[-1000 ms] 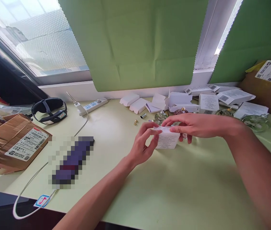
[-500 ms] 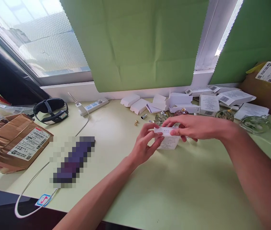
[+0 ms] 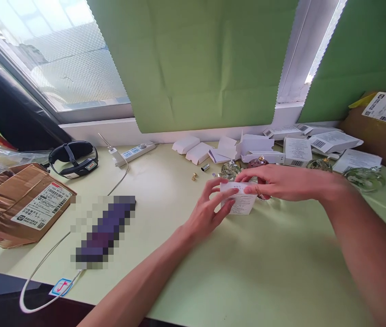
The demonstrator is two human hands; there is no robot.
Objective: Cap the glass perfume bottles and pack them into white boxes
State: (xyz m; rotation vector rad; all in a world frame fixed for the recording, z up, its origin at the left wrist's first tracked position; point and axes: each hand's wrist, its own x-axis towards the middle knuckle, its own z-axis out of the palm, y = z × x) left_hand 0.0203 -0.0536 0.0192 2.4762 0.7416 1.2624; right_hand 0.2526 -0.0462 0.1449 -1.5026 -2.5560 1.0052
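A small white printed box stands on the pale green table in the middle. My left hand grips its left side, fingers on the top flap. My right hand lies over the top of the box from the right, fingertips pressing the flap. Just behind the hands stand a round clear glass bottle and a pinkish bottle.
Several white boxes with barcodes lie along the back wall. Glass bottles sit at the right, a brown carton behind them. Small metal caps, a power strip, a black headband, a taped parcel and a white cable lie left.
Both hands have stayed on the box. The top flap has come down closer to the box, and my left fingers have slid up onto it.
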